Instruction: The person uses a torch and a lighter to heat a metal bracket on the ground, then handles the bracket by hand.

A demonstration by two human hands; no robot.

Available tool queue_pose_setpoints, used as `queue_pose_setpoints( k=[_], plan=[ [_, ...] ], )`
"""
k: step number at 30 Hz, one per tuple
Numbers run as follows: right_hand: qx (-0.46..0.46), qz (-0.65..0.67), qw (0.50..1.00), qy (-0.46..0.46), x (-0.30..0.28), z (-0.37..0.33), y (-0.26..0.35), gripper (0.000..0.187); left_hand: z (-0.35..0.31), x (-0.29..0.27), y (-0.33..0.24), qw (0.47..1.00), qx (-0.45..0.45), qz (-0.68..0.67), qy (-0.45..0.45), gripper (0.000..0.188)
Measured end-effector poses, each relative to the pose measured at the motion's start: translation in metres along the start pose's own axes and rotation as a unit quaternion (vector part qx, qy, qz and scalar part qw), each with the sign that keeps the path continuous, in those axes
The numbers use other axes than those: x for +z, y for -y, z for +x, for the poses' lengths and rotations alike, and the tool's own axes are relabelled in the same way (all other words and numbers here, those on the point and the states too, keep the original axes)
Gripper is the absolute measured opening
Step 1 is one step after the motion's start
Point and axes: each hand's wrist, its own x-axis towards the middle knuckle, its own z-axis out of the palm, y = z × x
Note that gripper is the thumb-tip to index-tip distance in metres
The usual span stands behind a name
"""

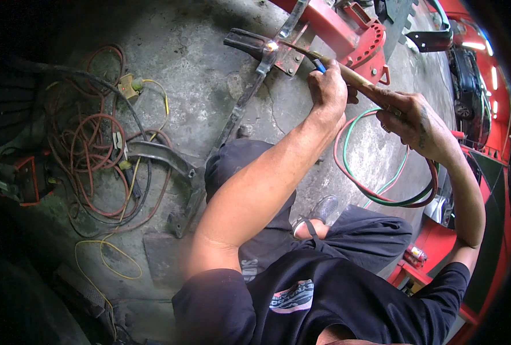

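Observation:
My right hand point(413, 123) is wrapped round the rear handle of a long brass-coloured gas torch point(359, 81). Further forward, my left hand point(329, 89) closes about the torch's front part; a small blue piece point(320, 66), whose kind I cannot make out, sticks out of its fingers. The torch tip meets a bright glowing spot point(271, 46) on a long dark metal bar point(232, 119), where a short dark metal channel point(245, 42) joins it. From behind my right hand hang the red and green gas hoses point(370, 192).
A red steel stand point(347, 31) with a holed curved plate is beyond my hands. Tangled red and black cables point(88, 155) lie on the concrete floor at left, near a red-edged black machine point(25, 178). A curved metal bracket point(160, 154) lies among them. A dark car point(468, 86) stands far right.

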Motion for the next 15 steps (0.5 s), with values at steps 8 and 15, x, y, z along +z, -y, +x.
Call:
queue_pose_setpoints(
  k=[8,15],
  plan=[
    [0.010,-0.013,0.999,0.040,-0.0015,0.0001,-0.0011,0.055,0.0022,-0.0019,0.0013,1.000,0.007,-0.002,0.008,0.039],
    [0.003,-0.017,0.999,0.038,-0.0010,-0.0005,-0.0058,0.057,-0.0001,-0.0005,0.0016,1.000,0.011,0.023,-0.006,0.040]
  ],
)
